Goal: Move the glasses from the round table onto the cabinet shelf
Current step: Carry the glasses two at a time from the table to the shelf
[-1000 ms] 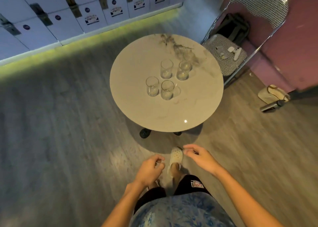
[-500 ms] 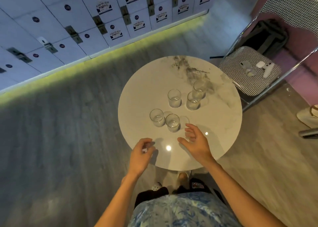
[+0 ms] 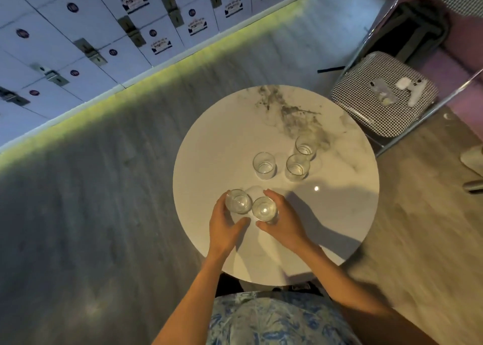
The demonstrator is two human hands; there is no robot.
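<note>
Bottom of frame: a blue patterned shirt (image 3: 274, 321); both bare forearms reach up from it across the near edge of the round table (image 3: 339, 214).

Left hand (image 3: 224, 222) is wrapped round the left glass (image 3: 237, 201), fingers on the outer wall, thumb below it. Right hand (image 3: 285, 222) clasps the right glass (image 3: 264, 208), fingers over the far side, thumb nearer me. The two glasses stand just beside each other, so I judge one is being taken per hand to save trips; I cannot tell whether either has left the tabletop.

Centre of frame: a lone glass (image 3: 264, 165) and a pair of glasses (image 3: 297, 167) close together, all upright and untouched.

Upper right: a checked chair (image 3: 366, 109) holding small items. Upper left: white lockers (image 3: 78, 31). No open cabinet shelf is in view, so none are delivered.
</note>
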